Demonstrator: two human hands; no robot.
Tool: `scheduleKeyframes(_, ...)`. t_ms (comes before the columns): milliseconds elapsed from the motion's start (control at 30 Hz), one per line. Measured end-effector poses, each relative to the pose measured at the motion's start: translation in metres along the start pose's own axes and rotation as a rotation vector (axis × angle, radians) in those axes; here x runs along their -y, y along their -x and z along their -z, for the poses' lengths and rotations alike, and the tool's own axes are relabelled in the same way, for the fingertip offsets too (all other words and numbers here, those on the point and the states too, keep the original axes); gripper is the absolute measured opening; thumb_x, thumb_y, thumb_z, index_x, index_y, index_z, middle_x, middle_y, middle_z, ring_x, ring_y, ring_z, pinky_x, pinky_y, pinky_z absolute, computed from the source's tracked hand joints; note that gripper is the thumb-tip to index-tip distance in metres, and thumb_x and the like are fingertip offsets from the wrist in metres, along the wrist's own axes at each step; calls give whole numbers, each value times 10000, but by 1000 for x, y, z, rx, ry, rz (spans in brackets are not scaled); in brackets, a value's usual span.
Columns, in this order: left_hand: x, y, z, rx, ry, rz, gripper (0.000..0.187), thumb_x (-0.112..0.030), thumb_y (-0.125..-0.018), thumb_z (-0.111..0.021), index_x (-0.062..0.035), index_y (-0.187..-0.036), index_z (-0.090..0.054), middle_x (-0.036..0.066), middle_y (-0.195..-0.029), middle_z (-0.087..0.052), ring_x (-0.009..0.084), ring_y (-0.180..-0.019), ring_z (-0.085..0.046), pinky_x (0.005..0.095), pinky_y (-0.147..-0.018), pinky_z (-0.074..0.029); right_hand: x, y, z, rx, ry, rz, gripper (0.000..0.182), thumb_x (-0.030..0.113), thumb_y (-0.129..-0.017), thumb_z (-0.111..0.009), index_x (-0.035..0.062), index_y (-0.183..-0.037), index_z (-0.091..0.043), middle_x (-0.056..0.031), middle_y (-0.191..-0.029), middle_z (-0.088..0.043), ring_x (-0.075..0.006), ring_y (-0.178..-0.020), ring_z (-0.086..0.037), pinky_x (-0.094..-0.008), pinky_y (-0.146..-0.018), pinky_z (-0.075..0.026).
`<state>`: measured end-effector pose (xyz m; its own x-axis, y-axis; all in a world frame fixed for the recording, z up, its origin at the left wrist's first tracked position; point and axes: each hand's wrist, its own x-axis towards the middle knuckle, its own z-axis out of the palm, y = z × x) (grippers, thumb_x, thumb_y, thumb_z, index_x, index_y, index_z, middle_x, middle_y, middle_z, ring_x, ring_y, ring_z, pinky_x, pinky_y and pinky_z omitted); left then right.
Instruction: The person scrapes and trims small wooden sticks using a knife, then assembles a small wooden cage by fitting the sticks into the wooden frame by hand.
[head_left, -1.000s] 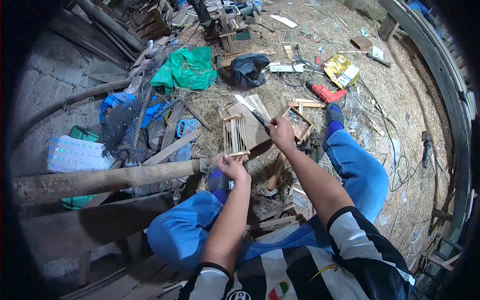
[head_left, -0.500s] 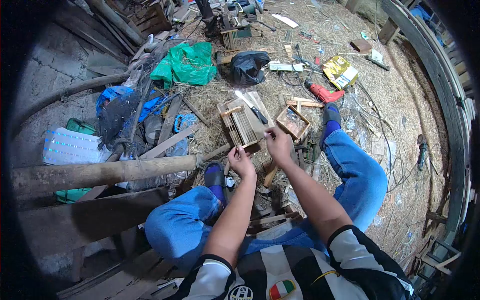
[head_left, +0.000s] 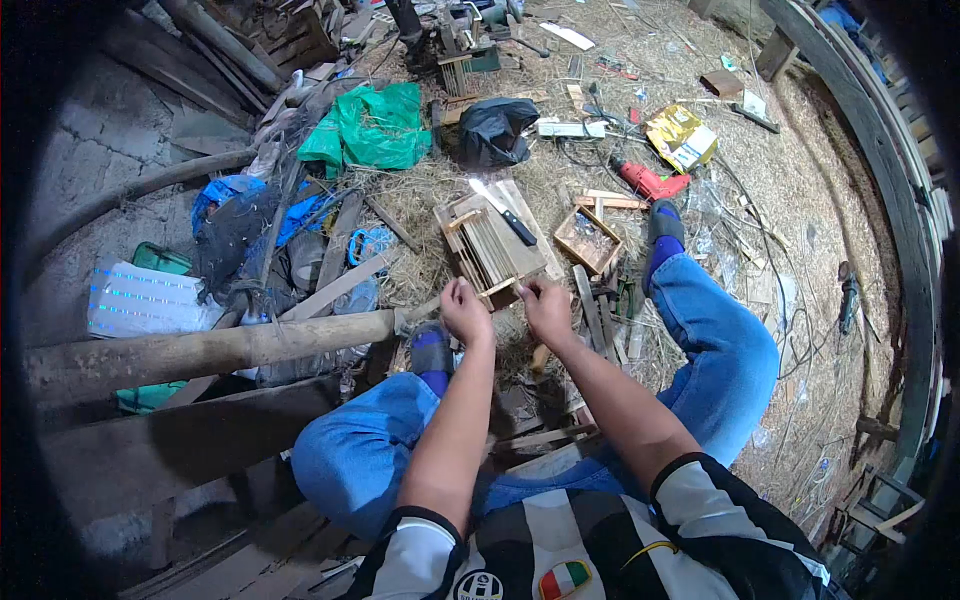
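A small wooden frame with thin parallel slats point(head_left: 482, 252) lies on a flat board point(head_left: 535, 262) between my feet. At its near left corner is my left hand point(head_left: 467, 312), fingers closed at the frame's edge. My right hand point(head_left: 546, 308) is pinched at the near right corner; anything tiny between its fingertips cannot be made out. A knife with a black handle point(head_left: 519, 228) rests on the board beside the slats. Right of the board sits a small open wooden box point(head_left: 588, 240) with small bits inside.
A red drill point(head_left: 652, 182) and a yellow packet point(head_left: 680, 138) lie beyond my right foot. Green plastic point(head_left: 375, 128) and a black bag point(head_left: 497, 132) are farther ahead. A thick pole point(head_left: 210, 350) extends from the left, and wood pieces lie near my feet.
My left hand has shifted slightly left and turned over at the frame's edge. My right hand has moved down and a little left, from the board's right side to the frame's near corner.
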<state>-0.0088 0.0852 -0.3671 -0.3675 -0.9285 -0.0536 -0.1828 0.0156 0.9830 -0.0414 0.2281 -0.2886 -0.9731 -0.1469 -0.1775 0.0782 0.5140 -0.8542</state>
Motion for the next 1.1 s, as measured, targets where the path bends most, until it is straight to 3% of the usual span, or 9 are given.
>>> scheduleKeyframes(67, -44, -9, -2, 18, 31, -39, 301, -204, -937, -675, 21, -1137, -665, 157, -1086, -710, 289, -968, -680, 388, -911, -507, -13, -3, -8, -13, -2, 9, 202, 219, -884, -696, 18, -905, -715, -225, -818, -695, -390, -771, -690, -458, -718, -524)
scheduleKeyframes(133, -79, -24, 0, 222, -497, -300, 361, -154, -901, -701, -7, -1225, -642, 180, -1202, -667, 316, -1105, -621, 398, -1045, -428, -18, -5, -10, -27, -3, 19, 212, 225, -882, -697, 16, -909, -718, -225, -815, -694, -392, -775, -690, -459, -720, -525)
scheduleKeyframes(167, -91, -32, -4, 225, -497, -302, 361, -154, -901, -701, -7, -1225, -642, 180, -1202, -667, 316, -1105, -621, 398, -1045, -428, -18, -6, -10, -31, -7, 23, 220, 229, -877, -704, 11, -906, -718, -223, -809, -694, -394, -778, -691, -461, -723, -525)
scheduleKeyframes(233, -105, -46, -12, 386, -665, -636, 412, -177, -866, -708, -62, -1255, -640, 170, -1226, -656, 365, -1150, -575, 445, -1083, -380, -23, -7, -12, -36, -11, 23, 229, 234, -872, -710, 7, -904, -717, -222, -802, -693, -395, -781, -691, -464, -726, -525)
scheduleKeyframes(367, -110, -69, -23, 537, -810, -834, 419, -222, -884, -685, -65, -1268, -620, 152, -1227, -649, 370, -1215, -529, 466, -1083, -377, -24, -7, -14, -24, -34, -1, 235, 241, -863, -722, 8, -898, -719, -211, -795, -697, -391, -774, -693, -471, -725, -527)
scheduleKeyframes(500, -100, -84, -26, 654, -874, -772, 466, -259, -894, -674, -82, -1316, -585, 132, -1311, -604, 332, -1292, -473, 479, -1120, -337, -26, -5, -16, -35, 5, 10, 225, 239, -865, -723, 16, -898, -717, -209, -790, -692, -399, -759, -687, -477, -711, -524)
scheduleKeyframes(800, -116, -88, -29, 746, -1056, -939, 476, -282, -936, -622, -115, -1373, -535, 178, -1344, -558, 360, -1317, -451, 511, -1144, -314, -21, -2, -15, -25, -15, 43, 212, 229, -879, -714, 17, -884, -703, -225, -795, -687, -409, -762, -684, -467, -688, -521)
scheduleKeyframes(1033, -116, -88, -36, 784, -1179, -929, 483, -345, -957, -583, -219, -1420, -529, 195, -1358, -539, 380, -1322, -455, 545, -1145, -304, -24, -2, -15, -4, -38, -14, 228, 240, -874, -725, 14, -898, -710, -226, -791, -686, -403, -751, -685, -467, -693, -522)
scheduleKeyframes(1100, -116, -89, -37, 790, -1193, -925, 488, -356, -960, -577, -228, -1428, -527, 194, -1362, -536, 379, -1325, -453, 545, -1144, -305, -24, -3, -16, -4, -3, -1, 268, 251, -892, -739, -16, -911, -720, -191, -770, -703, -282, -698, -696, -388, -667, -531)
